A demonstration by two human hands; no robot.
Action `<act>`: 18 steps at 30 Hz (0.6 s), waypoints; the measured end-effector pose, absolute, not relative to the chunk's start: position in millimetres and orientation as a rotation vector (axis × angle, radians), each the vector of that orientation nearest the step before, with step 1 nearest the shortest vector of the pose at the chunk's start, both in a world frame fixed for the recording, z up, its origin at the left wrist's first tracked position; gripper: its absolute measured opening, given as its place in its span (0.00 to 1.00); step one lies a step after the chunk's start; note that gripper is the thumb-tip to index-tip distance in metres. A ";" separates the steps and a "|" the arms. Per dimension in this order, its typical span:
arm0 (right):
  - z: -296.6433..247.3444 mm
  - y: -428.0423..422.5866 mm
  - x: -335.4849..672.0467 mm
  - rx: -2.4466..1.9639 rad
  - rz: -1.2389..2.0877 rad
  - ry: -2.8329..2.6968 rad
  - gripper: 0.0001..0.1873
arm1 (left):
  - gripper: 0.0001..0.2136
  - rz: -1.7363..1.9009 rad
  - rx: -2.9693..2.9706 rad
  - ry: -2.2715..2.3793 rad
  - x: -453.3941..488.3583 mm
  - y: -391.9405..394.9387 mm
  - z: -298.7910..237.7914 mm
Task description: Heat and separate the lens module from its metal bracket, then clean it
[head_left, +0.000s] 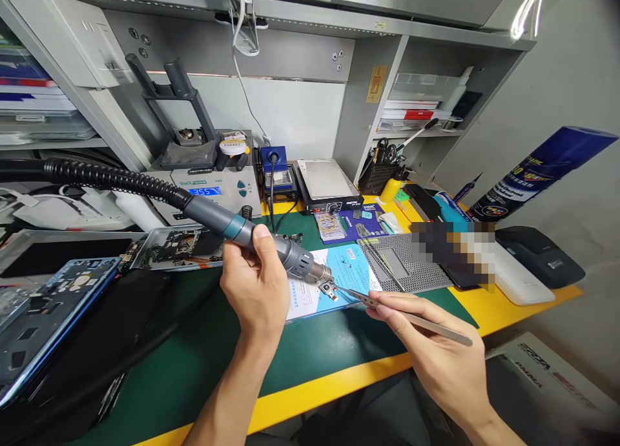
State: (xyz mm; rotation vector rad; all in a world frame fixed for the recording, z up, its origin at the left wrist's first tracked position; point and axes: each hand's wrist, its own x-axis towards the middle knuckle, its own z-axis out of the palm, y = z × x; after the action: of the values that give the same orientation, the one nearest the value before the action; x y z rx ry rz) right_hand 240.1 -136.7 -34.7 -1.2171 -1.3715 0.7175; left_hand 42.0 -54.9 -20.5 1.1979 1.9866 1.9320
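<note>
My left hand (254,284) is wrapped round the handle of a hot-air gun (285,252), whose ribbed black hose runs off to the left. Its metal nozzle points down at a small component (329,290) lying on a light blue card (351,268). My right hand (426,349) pinches a pair of metal tweezers (411,317), and their tips touch that small component right below the nozzle. Both hands hover over the green mat (203,355).
A rework station (217,188) with a lit display stands at the back, with a heating plate (327,184) beside it. Opened phones (43,310) and a circuit board (179,247) lie at the left. A perforated metal plate (402,262), a spray can (542,172) and a tool holder (380,175) are at the right.
</note>
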 end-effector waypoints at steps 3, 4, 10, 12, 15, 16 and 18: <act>-39.9 -133.3 243.0 -1.260 0.839 -1.211 0.07 | 0.13 1.935 1.220 1.995 42.0 -54.9 -21.0; -42.2 -131.8 244.4 -1.256 0.874 -1.160 0.08 | 0.13 1.937 1.230 1.998 41.9 -54.9 -21.2; -49.4 -130.3 247.9 -1.200 0.943 -1.067 0.07 | 0.13 1.924 1.261 1.983 41.3 -55.9 -22.7; -46.4 -132.9 245.4 -1.214 0.897 -1.129 0.06 | 0.13 1.924 1.250 1.985 42.0 -55.8 -22.6; -41.1 -136.7 240.3 -1.198 0.802 -1.235 0.06 | 0.14 1.942 1.208 1.989 42.4 -55.7 -21.7; -40.0 -137.7 238.9 -1.187 0.766 -1.265 0.06 | 0.14 1.954 1.195 1.986 41.9 -55.8 -21.3; -39.3 -139.1 237.1 -1.165 0.700 -1.323 0.08 | 0.14 1.983 1.176 1.992 39.9 -56.3 -20.3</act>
State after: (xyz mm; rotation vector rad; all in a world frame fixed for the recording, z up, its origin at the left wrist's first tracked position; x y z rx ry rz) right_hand 237.1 -139.1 -39.3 -1.1654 -1.3229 0.7001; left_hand 39.9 -56.3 -20.3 1.1762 1.9924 1.9834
